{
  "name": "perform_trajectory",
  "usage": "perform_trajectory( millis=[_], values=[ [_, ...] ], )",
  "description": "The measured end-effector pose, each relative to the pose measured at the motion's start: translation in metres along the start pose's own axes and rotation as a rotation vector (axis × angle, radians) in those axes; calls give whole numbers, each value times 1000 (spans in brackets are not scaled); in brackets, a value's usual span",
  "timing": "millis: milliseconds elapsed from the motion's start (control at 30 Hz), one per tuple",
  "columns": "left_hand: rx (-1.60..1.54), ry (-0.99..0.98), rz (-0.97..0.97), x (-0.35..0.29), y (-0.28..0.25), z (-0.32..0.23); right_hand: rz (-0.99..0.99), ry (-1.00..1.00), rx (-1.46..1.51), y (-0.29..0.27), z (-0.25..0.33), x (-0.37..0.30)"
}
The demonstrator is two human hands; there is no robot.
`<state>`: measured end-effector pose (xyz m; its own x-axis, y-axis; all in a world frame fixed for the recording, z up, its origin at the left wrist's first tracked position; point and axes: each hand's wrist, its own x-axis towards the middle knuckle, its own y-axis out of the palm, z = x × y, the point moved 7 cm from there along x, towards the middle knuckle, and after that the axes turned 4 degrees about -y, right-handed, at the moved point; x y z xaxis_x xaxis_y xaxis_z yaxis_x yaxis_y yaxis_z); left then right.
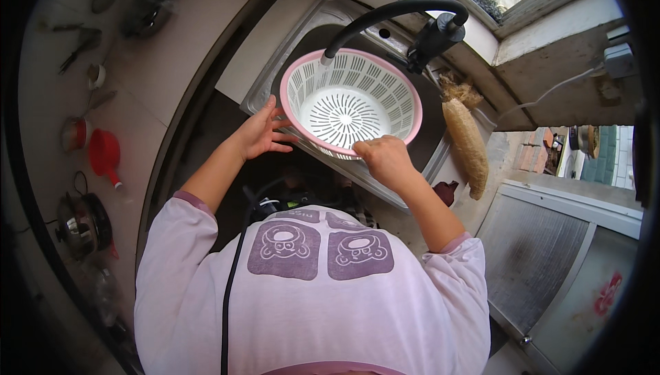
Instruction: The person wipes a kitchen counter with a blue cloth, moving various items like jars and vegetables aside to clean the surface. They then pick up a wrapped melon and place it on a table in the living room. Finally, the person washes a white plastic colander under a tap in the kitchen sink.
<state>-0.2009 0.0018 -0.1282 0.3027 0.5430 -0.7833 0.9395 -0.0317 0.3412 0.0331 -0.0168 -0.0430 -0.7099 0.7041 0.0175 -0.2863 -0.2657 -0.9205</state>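
A white slotted plastic colander (349, 110) with a pink rim is held over the metal sink (260, 86). My right hand (386, 160) is closed on its near rim, toward the right. At the colander's left side my left hand (265, 131) has its fingers spread, close to the rim; whether they touch it I cannot tell. A black curved faucet (402, 5) arches over the colander, its spout end above the far left part. What looks like clear water shows just below the spout. Nothing lies on the colander's slotted bottom.
Right of the sink lie a dried loofah (467, 145) and a small dark red item (445, 193). A white plug (620, 61) with a cord is on the wall. Left, the counter holds a red pan (104, 155) and a lidded pot (82, 222). A metal-framed panel (543, 255) stands lower right.
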Motion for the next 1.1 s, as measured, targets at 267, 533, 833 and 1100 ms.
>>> perform_trajectory(
  millis=[267, 533, 833, 1100],
  values=[
    [5, 50, -65, -19, 4, -17, -443, -183, 61, 50, 15, 8],
    [481, 468, -353, -45, 16, -90, -289, -82, -184, 75, -76, 37],
    [-74, 264, -359, -33, 12, -45, -554, -177, 196, 82, 6, 79],
    [271, 637, -469, -50, 15, -67, -562, -258, -132, 43, -24, 75]
  ],
)
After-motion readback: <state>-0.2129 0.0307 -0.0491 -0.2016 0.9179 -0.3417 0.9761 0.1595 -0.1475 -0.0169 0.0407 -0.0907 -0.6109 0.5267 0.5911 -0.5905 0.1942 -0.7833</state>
